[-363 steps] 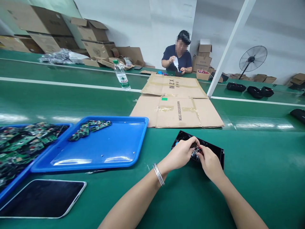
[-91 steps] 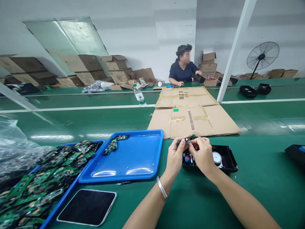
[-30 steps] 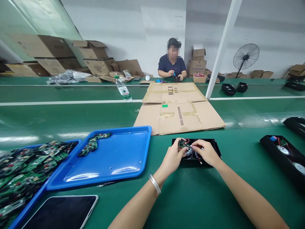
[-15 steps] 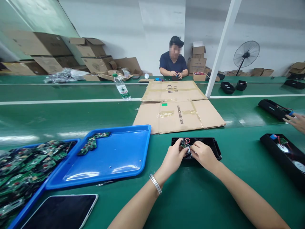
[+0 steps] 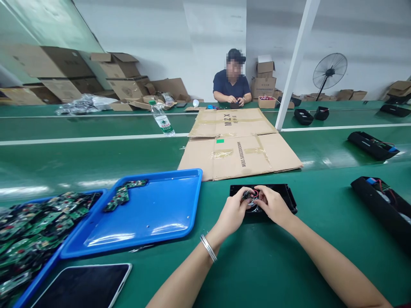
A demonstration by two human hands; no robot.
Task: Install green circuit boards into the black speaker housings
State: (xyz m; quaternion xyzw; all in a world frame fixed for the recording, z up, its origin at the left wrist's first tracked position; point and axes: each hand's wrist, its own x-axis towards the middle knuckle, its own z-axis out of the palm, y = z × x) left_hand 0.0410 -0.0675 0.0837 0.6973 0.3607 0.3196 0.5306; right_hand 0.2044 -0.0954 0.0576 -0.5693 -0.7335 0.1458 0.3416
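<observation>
- Head view: at a green workbench (image 5: 289, 265), the left hand (image 5: 233, 211) and right hand (image 5: 272, 206) meet over an open black casing (image 5: 285, 197) lying at 12 o'clock from the wearer, just short of a flattened cardboard sheet (image 5: 239, 154).
- Between the fingertips sits a small circuit board (image 5: 248, 195) with a red wire (image 5: 255, 192); both hands pinch it, fingers curled close, thumbs pressing in.
- Done well, the step seems to want a light, even pinch at the board's edges, the wire kept clear of the casing's rim and the casing flat on the bench.
- Whether the board already touches the casing's inside cannot be told; the fingers hide it.
- A silver bracelet (image 5: 208, 248) rings the left wrist.
- At 9 o'clock lies a blue tray (image 5: 180, 214) with a few boards (image 5: 123, 194) in its far corner; beyond it, at 8 o'clock, a second tray (image 5: 35, 280) is heaped with more.
- A dark tablet (image 5: 80, 286) lies at 7 o'clock.
- More casings (image 5: 382, 205) wait at 3 o'clock.
- A bottle (image 5: 161, 119) stands at 11 o'clock.
- A co-worker (image 5: 231, 85) sits at the far bench at 12 o'clock.
</observation>
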